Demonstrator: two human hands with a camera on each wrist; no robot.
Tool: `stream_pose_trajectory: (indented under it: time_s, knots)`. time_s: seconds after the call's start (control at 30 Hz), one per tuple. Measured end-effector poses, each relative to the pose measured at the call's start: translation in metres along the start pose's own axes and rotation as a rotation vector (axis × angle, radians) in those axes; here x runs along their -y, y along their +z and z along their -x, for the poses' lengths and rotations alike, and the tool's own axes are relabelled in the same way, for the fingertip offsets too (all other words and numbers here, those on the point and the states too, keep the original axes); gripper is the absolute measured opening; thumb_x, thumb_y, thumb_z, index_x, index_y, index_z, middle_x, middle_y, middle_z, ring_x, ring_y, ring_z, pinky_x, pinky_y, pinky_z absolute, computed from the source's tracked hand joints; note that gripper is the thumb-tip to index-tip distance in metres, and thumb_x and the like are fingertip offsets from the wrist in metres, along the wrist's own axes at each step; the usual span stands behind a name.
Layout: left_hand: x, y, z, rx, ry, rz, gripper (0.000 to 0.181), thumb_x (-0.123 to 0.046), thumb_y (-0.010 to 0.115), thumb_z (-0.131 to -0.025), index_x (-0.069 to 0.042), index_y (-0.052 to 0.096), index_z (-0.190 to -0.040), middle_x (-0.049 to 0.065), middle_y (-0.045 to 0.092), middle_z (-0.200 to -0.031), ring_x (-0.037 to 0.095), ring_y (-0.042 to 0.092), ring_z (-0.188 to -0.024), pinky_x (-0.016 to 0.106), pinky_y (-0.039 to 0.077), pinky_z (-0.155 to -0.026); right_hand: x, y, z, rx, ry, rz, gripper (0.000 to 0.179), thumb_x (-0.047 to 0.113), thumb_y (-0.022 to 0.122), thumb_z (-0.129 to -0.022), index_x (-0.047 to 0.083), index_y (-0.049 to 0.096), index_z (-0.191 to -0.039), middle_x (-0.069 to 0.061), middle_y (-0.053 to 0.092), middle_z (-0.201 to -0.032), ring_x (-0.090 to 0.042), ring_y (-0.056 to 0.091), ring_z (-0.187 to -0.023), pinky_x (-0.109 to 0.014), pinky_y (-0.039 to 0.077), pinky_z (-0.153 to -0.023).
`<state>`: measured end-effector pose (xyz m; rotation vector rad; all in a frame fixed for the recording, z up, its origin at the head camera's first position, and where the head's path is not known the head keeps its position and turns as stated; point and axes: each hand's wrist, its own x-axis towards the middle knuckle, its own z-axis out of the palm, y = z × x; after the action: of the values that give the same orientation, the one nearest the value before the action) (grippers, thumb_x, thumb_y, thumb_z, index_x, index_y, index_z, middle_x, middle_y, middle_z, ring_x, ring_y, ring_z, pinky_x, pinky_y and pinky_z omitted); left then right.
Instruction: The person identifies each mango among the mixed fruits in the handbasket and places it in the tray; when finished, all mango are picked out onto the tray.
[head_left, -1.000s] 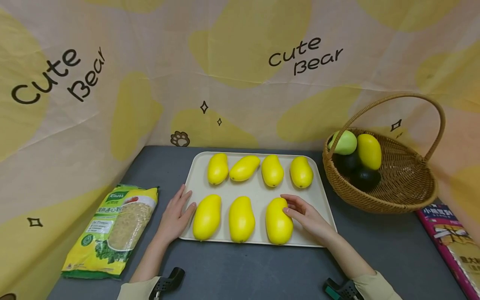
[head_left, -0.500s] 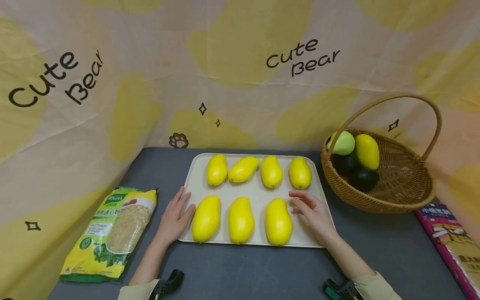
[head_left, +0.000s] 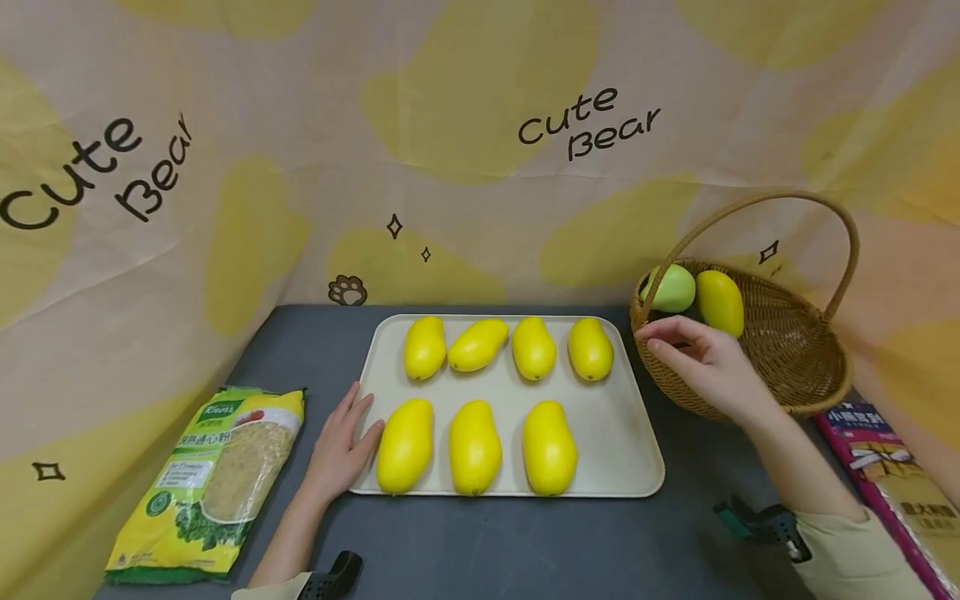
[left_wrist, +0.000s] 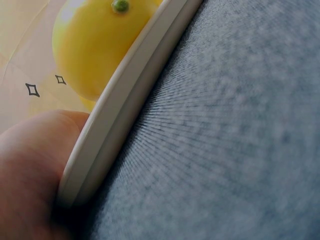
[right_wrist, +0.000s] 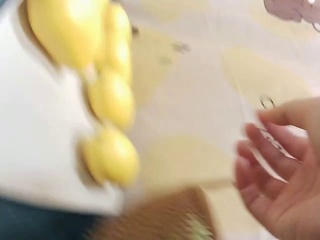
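My left hand [head_left: 337,454] rests at the left edge of the beige tray [head_left: 618,450], fingers extended. In the left wrist view, part of the hand [left_wrist: 35,170] lies against the tray's rim [left_wrist: 107,110]. Two rows of yellow mangoes lie on the tray; the front right mango [head_left: 550,448] has bare tray to its right. My right hand [head_left: 708,367] hovers at the near left side of the wicker basket [head_left: 806,358], fingers loosely bent. Nothing is held between its fingers [right_wrist: 250,150] in the right wrist view. It hides the dark fruits in the basket.
Inside the basket a light green fruit [head_left: 675,289] and a yellow mango [head_left: 720,302] show; its arched handle [head_left: 787,197] stands up. A yellow-green Knorr bag [head_left: 213,483] lies at left. A magenta packet [head_left: 892,479] lies at right. A printed cloth [head_left: 465,108] hangs behind.
My right hand let go of the front right mango, then moved right and away from me to the basket. The left hand stays at the tray edge. The head view shifted slightly.
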<state>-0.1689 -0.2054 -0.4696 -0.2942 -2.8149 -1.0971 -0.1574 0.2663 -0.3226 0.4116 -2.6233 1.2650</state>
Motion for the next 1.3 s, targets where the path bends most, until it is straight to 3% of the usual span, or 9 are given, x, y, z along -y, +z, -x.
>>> stream_pose_trajectory:
  time_s: [0.07, 0.17, 0.33, 0.53, 0.73, 0.9, 1.1, 1.2, 1.3]
  knots:
    - [0.001, 0.000, 0.001, 0.001, 0.000, -0.003, 0.055, -0.025, 0.054, -0.100, 0.003, 0.041, -0.145, 0.021, 0.020, -0.158, 0.047, 0.023, -0.139, 0.069, 0.022, -0.104, 0.000, -0.027, -0.012, 0.083, 0.041, 0.194, 0.025, 0.026, 0.057, -0.100, 0.011, 0.067, -0.118, -0.007, 0.067, -0.112, -0.022, 0.062, -0.097, -0.029, 0.051, -0.079]
    - [0.003, -0.001, 0.001, -0.004, -0.003, -0.019, 0.055, -0.026, 0.053, -0.101, 0.002, 0.040, -0.146, 0.021, 0.020, -0.159, 0.047, 0.023, -0.139, 0.070, 0.022, -0.104, -0.011, -0.062, -0.037, 0.205, 0.093, 0.394, 0.033, 0.032, 0.054, -0.100, 0.009, 0.064, -0.122, -0.015, 0.065, -0.117, -0.037, 0.061, -0.103, -0.047, 0.049, -0.081]
    - [0.005, -0.003, 0.003, -0.014, -0.005, -0.008, 0.055, -0.028, 0.052, -0.101, 0.002, 0.040, -0.146, 0.021, 0.020, -0.158, 0.048, 0.022, -0.139, 0.069, 0.020, -0.105, -0.047, -0.100, -0.077, 0.304, 0.138, 0.526, 0.040, 0.023, 0.050, -0.102, -0.009, 0.056, -0.124, -0.033, 0.057, -0.122, -0.051, 0.053, -0.110, -0.060, 0.043, -0.087]
    - [0.002, 0.000, 0.007, 0.001, -0.011, 0.009, 0.056, -0.030, 0.051, -0.102, 0.003, 0.040, -0.146, 0.022, 0.020, -0.158, 0.048, 0.021, -0.140, 0.070, 0.020, -0.105, -0.087, -0.114, -0.096, 0.356, 0.161, 0.515, 0.040, 0.007, 0.050, -0.098, -0.021, 0.043, -0.126, -0.045, 0.044, -0.124, -0.059, 0.043, -0.114, -0.066, 0.037, -0.092]
    - [0.003, 0.003, 0.008, -0.008, 0.000, 0.003, 0.055, -0.029, 0.052, -0.102, 0.003, 0.042, -0.145, 0.022, 0.022, -0.158, 0.049, 0.023, -0.139, 0.071, 0.021, -0.104, -0.109, -0.111, -0.098, 0.392, 0.158, 0.544, 0.052, 0.004, 0.050, -0.095, -0.020, 0.030, -0.136, -0.049, 0.032, -0.131, -0.065, 0.033, -0.117, -0.071, 0.031, -0.094]
    - [0.003, 0.003, 0.006, -0.015, 0.005, -0.009, 0.054, -0.029, 0.052, -0.102, 0.002, 0.042, -0.145, 0.021, 0.022, -0.158, 0.048, 0.024, -0.139, 0.070, 0.023, -0.104, -0.117, -0.110, -0.097, 0.416, 0.141, 0.635, 0.051, 0.005, 0.052, -0.092, -0.015, 0.038, -0.137, -0.050, 0.029, -0.130, -0.065, 0.038, -0.111, -0.067, 0.039, -0.082]
    - [0.001, 0.000, 0.003, -0.017, 0.001, -0.015, 0.055, -0.029, 0.051, -0.102, 0.002, 0.041, -0.145, 0.021, 0.021, -0.158, 0.048, 0.023, -0.140, 0.070, 0.022, -0.105, -0.115, -0.113, -0.095, 0.437, 0.178, 0.671, 0.049, 0.012, 0.058, -0.093, -0.018, 0.044, -0.129, -0.047, 0.039, -0.129, -0.066, 0.029, -0.119, -0.072, 0.032, -0.092]
    - [0.000, -0.001, 0.003, -0.016, -0.001, -0.013, 0.055, -0.029, 0.051, -0.102, 0.003, 0.041, -0.145, 0.022, 0.021, -0.158, 0.048, 0.023, -0.140, 0.070, 0.021, -0.105, -0.113, -0.113, -0.092, 0.427, 0.247, 0.589, 0.052, 0.020, 0.066, -0.090, -0.018, 0.042, -0.117, -0.044, 0.043, -0.114, -0.056, 0.042, -0.106, -0.062, 0.042, -0.084]
    - [-0.001, -0.001, 0.003, -0.018, 0.000, -0.014, 0.055, -0.029, 0.052, -0.102, 0.003, 0.041, -0.145, 0.022, 0.022, -0.158, 0.048, 0.023, -0.139, 0.070, 0.021, -0.104, -0.111, -0.112, -0.090, 0.419, 0.317, 0.516, 0.051, 0.023, 0.070, -0.088, -0.013, 0.038, -0.105, -0.031, 0.044, -0.098, -0.041, 0.046, -0.086, -0.047, 0.044, -0.071]
